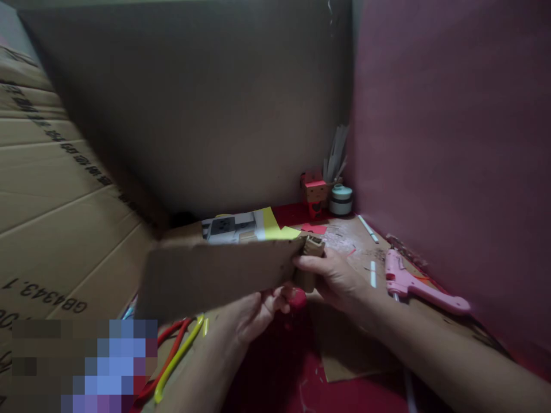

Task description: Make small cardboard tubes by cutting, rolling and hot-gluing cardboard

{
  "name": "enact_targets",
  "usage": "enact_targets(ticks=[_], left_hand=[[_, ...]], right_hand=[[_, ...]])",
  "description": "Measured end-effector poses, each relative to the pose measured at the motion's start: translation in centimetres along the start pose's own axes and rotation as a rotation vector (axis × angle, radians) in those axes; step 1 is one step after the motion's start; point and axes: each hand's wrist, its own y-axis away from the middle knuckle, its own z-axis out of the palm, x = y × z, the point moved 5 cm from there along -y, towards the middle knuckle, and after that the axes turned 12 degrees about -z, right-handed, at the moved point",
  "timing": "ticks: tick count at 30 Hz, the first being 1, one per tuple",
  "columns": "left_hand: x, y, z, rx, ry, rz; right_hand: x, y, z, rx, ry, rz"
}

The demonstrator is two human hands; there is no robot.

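Note:
A long cardboard strip [219,275] stretches leftward from a thick, tightly folded or rolled end [314,246]. My right hand [340,278] grips that end, its thumb laid across the near side. Just below the strip's lower edge, my left hand [264,310] has curled fingers and touches the strip from underneath; part of this hand is hidden behind the cardboard. A small round red thing [298,297] shows beside the left fingertips. Beneath my right forearm lies a flat cardboard piece [350,344].
A pink glue gun [417,284] lies at right, near white glue sticks [373,274]. A cardboard figure [315,192] and a lidded pale-green pot [341,201] stand at the back. Printed paper [235,226] lies behind the strip. Red-and-yellow handles [178,355] are at lower left, beside a large carton [55,212].

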Motion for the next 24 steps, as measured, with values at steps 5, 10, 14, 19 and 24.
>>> enact_targets(ticks=[5, 10, 14, 19, 24], left_hand=[[1.6, 1.2, 2.1, -0.038, -0.242, 0.138], [1.8, 1.5, 2.4, 0.166, -0.347, 0.236], [1.7, 1.3, 0.7, 0.370, -0.453, 0.225], [2.1, 1.7, 0.6, 0.359, -0.447, 0.260], [2.0, 1.7, 1.5, 0.261, -0.472, 0.307]], right_hand=[[0.4, -0.3, -1.1, 0.173, -0.157, 0.021], [1.3, 0.6, 0.0, 0.058, -0.124, 0.108], [-0.4, 0.3, -1.1, 0.104, 0.224, -0.089], [-3.5, -0.1, -2.1, 0.104, 0.892, -0.360], [-3.7, 0.1, -1.3, -0.088, 0.837, -0.324]])
